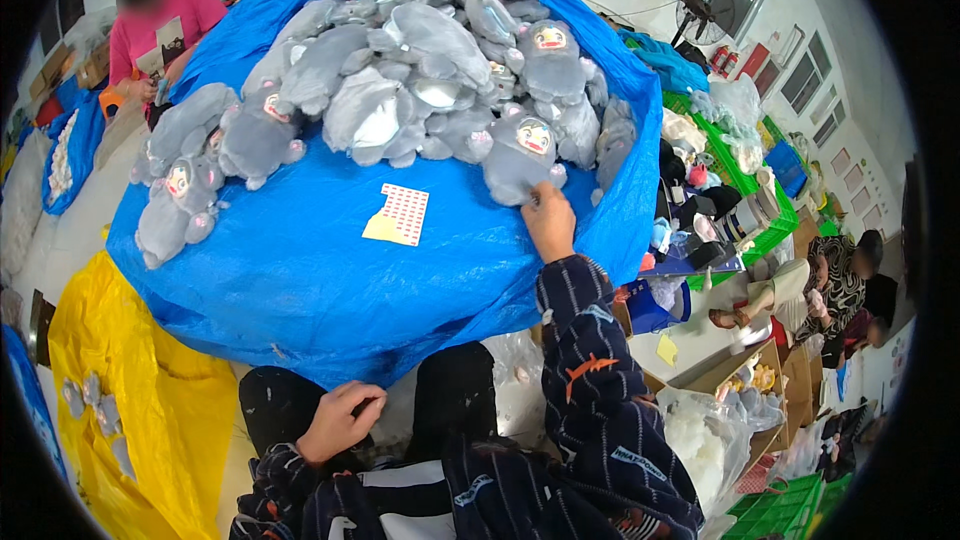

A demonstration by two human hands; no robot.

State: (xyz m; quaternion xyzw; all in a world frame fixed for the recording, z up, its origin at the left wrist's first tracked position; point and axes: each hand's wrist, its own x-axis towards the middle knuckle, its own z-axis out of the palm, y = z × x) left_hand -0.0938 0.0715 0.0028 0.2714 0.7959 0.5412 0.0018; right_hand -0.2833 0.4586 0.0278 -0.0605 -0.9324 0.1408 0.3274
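Observation:
A heap of grey plush toys (390, 50) lies on a blue plastic sheet (300, 270) in front of me. My right hand (550, 223) reaches out to the near right side of the heap. Its fingers pinch the lower edge of one grey plush toy (518, 162), which has a printed cartoon face and small pink paws. My left hand (340, 422) rests by my left thigh, fingers loosely bent and holding nothing. On the sheet between the heap and me lies a white label sheet (400, 213) with rows of small red marks.
At left spreads a yellow plastic sheet (110, 340) with a few small grey pieces. Green crates (740, 175) of mixed goods stand at right, near cardboard boxes (730, 375) and a clear bag of white stuffing (700, 440). One person (185, 10) sits far left, another (830, 275) right.

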